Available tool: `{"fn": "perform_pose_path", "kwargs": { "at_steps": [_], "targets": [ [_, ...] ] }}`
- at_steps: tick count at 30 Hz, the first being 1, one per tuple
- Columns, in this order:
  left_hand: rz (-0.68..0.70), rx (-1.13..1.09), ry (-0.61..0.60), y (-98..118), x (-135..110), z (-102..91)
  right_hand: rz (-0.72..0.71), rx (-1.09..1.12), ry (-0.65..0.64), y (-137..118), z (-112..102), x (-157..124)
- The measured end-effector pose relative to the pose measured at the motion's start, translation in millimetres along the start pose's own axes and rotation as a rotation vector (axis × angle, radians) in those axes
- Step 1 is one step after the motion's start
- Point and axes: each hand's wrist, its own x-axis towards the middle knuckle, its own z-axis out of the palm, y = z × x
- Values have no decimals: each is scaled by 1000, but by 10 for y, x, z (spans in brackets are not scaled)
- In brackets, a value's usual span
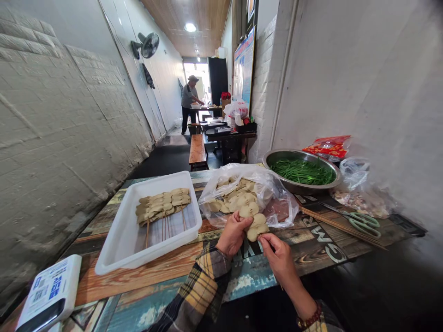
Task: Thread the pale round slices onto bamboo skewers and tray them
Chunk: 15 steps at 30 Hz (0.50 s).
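Observation:
Pinched between thumb and fingers of my left hand is a flat, wavy beige food piece, perhaps bean curd or gluten. My right hand grips a thin wooden skewer at the lower end of that piece; most of the stick is hidden by the hand. Just beyond my hands lies an open clear plastic bag with more loose beige pieces. To the left stands a white plastic tray, where several skewered beige pieces lie side by side, sticks toward me.
A steel bowl of green chives stands at the back right. Scissors and loose skewers lie right of my hands. A white box occupies the near left corner. Farther off, a person stands at another table.

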Motion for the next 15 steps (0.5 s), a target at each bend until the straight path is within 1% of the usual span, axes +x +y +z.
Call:
{"fn": "perform_pose_path", "kwargs": {
  "at_steps": [3, 5, 9, 15],
  "targets": [
    [23, 20, 76, 28, 6, -16, -10, 22, -9, 8, 24, 3],
    [34, 14, 98, 63, 1, -24, -17, 20, -7, 18, 37, 0],
    [47, -22, 97, 96, -15, -33, -38, -32, -2, 58, 52, -11],
    [51, -4, 109, 51, 0, -43, -65, -65, 3, 66, 49, -13]
  ]
}}
